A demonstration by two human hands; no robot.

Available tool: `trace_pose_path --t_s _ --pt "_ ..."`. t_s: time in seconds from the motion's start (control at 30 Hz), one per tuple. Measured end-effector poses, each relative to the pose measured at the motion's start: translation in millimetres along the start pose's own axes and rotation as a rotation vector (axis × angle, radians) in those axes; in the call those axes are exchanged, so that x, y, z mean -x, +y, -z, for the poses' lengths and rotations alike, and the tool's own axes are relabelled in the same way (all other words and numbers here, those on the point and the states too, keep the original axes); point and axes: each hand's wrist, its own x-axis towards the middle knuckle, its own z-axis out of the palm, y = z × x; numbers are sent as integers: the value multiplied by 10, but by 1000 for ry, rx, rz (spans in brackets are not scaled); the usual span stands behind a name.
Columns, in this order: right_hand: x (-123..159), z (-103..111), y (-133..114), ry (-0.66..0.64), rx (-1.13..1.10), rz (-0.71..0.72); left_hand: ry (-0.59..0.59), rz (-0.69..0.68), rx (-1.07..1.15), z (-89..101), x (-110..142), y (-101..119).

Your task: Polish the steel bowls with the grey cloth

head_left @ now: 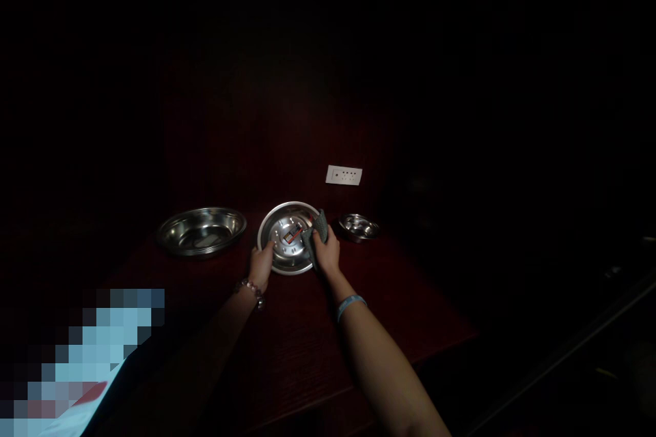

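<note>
Tilted toward me is a round steel bowl (pixel 281 222) with a small label on its inner base. My left hand (pixel 262 265) grips its rim at the lower left, thumb over the edge. On the opposite side my right hand (pixel 328 251) is closed on a grey-green cloth (pixel 321 224), which is folded over the bowl's right rim. The fingers behind the rim are hidden on both hands.
A larger steel basin (pixel 205 252) sits on the dark red table (pixel 297 355) to the left. A smaller steel bowl (pixel 359 227) stands to the right. A white socket plate (pixel 344 175) is on the back wall. The surroundings are very dark.
</note>
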Motion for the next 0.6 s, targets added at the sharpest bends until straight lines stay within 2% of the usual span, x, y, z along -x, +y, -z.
trace_pose_path --t_s 0.33,0.6 --pt "12 15 -66 18 83 32 49 20 -11 -6 -12 -19" --pt "17 25 -79 19 77 31 26 1 -12 -3 15 1"
